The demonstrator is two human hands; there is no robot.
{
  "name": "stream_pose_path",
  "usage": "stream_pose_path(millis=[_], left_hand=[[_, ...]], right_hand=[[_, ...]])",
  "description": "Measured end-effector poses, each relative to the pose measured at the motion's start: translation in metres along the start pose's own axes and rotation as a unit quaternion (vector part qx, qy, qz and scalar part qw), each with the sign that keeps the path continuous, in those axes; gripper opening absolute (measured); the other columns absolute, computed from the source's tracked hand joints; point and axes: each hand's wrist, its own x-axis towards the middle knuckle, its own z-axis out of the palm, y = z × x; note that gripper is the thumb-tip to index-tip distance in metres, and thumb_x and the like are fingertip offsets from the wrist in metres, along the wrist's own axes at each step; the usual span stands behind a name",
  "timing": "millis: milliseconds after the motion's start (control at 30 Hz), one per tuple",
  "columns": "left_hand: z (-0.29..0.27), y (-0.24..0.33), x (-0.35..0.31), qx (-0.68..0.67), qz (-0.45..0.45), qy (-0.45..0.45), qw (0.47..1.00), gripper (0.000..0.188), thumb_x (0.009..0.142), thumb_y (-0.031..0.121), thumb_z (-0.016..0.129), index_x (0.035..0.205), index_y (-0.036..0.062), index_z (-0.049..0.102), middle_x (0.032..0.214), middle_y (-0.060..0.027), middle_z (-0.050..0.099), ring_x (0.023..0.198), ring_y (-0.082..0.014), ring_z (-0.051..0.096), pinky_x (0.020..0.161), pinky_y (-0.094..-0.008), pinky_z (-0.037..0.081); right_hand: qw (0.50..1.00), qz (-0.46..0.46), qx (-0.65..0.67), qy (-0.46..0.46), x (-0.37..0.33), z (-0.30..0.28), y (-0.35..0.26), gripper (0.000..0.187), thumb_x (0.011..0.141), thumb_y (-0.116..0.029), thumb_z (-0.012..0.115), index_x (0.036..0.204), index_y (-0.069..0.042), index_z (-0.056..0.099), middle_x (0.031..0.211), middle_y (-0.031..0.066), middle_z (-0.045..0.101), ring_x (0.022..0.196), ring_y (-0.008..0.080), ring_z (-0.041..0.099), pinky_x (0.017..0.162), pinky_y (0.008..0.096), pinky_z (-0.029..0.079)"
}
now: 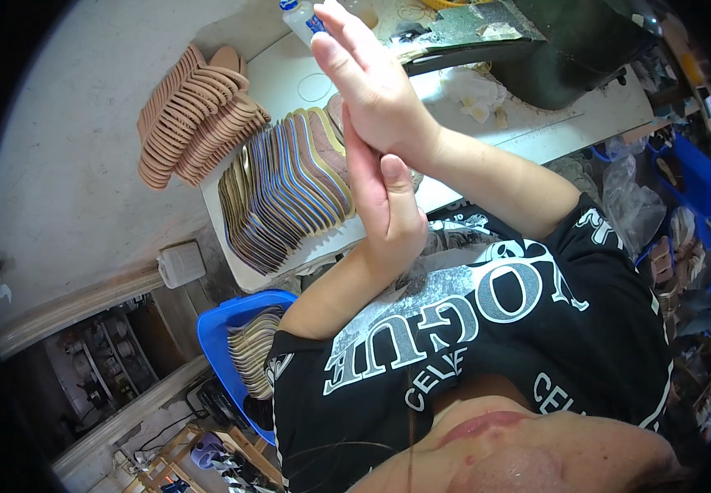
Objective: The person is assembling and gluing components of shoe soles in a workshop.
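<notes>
My left hand (390, 201) and my right hand (384, 103) are pressed together above the front edge of the white table (310, 62). The left fingers lie straight along the heel of the right palm, with the left thumb raised. My right hand has its fingers stretched out toward the far side. I see nothing held in either hand. Just left of them on the table stands a fanned row of thin, sole-shaped pieces (286, 185) with blue, yellow and dark edges. The hands partly cover its right end.
Tan sole-shaped pieces (199, 115) are stacked at the far left. A white bottle (300, 18) stands beyond my right fingers. A dark green machine (528, 53) takes up the table's far right. A blue basket (216, 329) of similar pieces sits at lower left. Blue bins (692, 177) stand right.
</notes>
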Motion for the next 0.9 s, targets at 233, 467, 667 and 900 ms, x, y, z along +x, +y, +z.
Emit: stream_pose_path(millis=[233, 467, 667, 900], left_hand=[[-0.031, 0.019, 0.038, -0.047, -0.097, 0.042, 0.993, 0.064, 0.098, 0.033, 0.047, 0.142, -0.0045, 0.02, 0.141, -0.0172, 0.034, 0.129, -0.0243, 0.037, 0.108, -0.036, 0.028], [-0.064, 0.015, 0.056, -0.01, -0.126, 0.088, 0.988, 0.074, 0.098, 0.046, 0.036, 0.145, -0.0045, 0.009, 0.152, -0.0245, 0.008, 0.141, -0.0359, 0.013, 0.114, -0.044, 0.012], [-0.054, 0.009, 0.023, 0.073, -0.05, 0.018, 0.996, 0.07, 0.098, 0.05, 0.027, 0.145, -0.0006, 0.015, 0.153, -0.0224, 0.008, 0.142, -0.0356, 0.009, 0.115, -0.0445, 0.006], [-0.049, 0.007, -0.024, 0.514, -0.02, -0.219, 0.829, 0.068, 0.094, 0.059, 0.027, 0.133, 0.007, 0.049, 0.149, -0.0199, 0.026, 0.142, -0.0381, 0.009, 0.107, -0.0597, -0.009]], right_hand=[[0.943, -0.151, -0.284, -0.084, -0.036, 0.014, 0.004, 0.062, 0.082, -0.007, 0.056, 0.14, -0.007, 0.035, 0.141, 0.0169, 0.038, 0.126, 0.036, 0.039, 0.106, 0.0405, 0.029], [0.898, -0.102, -0.352, -0.244, -0.081, 0.02, -0.016, 0.066, 0.071, 0.002, 0.05, 0.133, 0.015, 0.031, 0.134, 0.03, 0.04, 0.131, 0.0378, 0.036, 0.109, 0.0416, 0.028], [0.815, -0.088, -0.489, -0.298, -0.076, 0.011, -0.001, 0.076, 0.072, -0.009, 0.054, 0.139, 0.011, 0.024, 0.141, 0.027, 0.035, 0.137, 0.0317, 0.028, 0.112, 0.0423, 0.022], [0.874, -0.048, -0.365, -0.318, -0.09, -0.013, 0.058, 0.055, 0.079, -0.018, 0.058, 0.128, 0.003, 0.044, 0.127, 0.0241, 0.048, 0.117, 0.0347, 0.048, 0.098, 0.0429, 0.039]])
